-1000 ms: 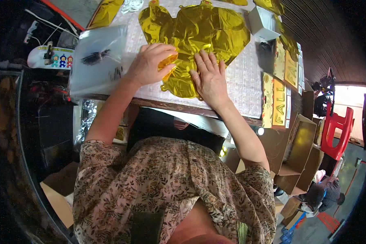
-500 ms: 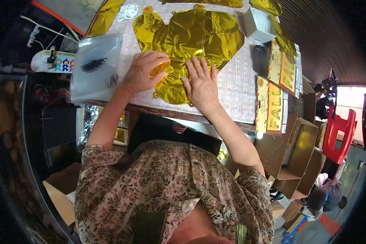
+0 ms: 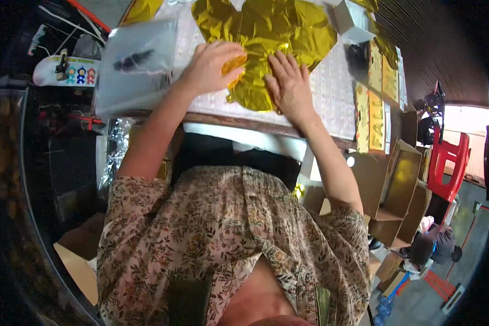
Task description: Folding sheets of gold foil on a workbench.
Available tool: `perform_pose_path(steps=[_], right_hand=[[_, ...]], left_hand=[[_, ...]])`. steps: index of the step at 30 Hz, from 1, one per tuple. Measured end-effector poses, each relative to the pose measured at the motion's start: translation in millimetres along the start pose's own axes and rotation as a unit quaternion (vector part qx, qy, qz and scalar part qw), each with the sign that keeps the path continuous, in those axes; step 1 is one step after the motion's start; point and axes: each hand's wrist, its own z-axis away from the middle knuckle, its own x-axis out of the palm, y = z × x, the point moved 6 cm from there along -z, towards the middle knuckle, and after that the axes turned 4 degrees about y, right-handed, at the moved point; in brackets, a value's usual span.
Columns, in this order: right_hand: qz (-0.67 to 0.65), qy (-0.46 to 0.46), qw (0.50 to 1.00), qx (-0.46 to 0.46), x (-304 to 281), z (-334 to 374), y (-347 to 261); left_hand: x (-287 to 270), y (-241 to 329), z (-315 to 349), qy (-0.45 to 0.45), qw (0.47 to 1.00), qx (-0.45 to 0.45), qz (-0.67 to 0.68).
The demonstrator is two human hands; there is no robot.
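Note:
A flat, deflated gold foil balloon [image 3: 288,27] lies creased on the table in front of me. At its near left side, my left hand [image 3: 214,68] curls its fingers and thumb around a folded part of the foil, which shines orange between them. My right hand [image 3: 292,89] rests flat on the balloon's near right part, palm down with fingers stretched out. The balloon's far end runs out of the picture at the top.
Clear plastic bags [image 3: 138,68] lie at the table's left. On the right stand a white box [image 3: 354,22] and printed cards [image 3: 370,122], with more gold foil behind. Cardboard boxes [image 3: 399,185] and a red plastic stool [image 3: 450,165] are further right.
The view has shifted, so the table and balloon sit higher in the picture. Both hands stay on the balloon, the left around its fold and the right flat.

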Motion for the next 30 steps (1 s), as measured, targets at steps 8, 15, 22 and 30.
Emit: perform_pose_path(steps=[8,15,22,30], right_hand=[[0.010,0.000,1.000,-0.025,6.8,-5.1,1.7],[0.024,0.010,1.000,-0.009,4.6,0.7,10.2],[-0.044,0.009,0.998,0.038,2.9,-0.7,4.3],[-0.143,0.136,0.970,0.142,-123.7,-4.6,92.7]], left_hand=[[-5.1,-9.9,-1.4,0.057,0.997,0.031,0.037],[-0.7,-2.0,-11.5,0.055,0.996,0.044,0.059],[-10.6,0.9,-6.7,0.026,0.997,0.010,0.070],[-46.7,60.1,-48.9,0.075,0.997,0.018,0.004]])
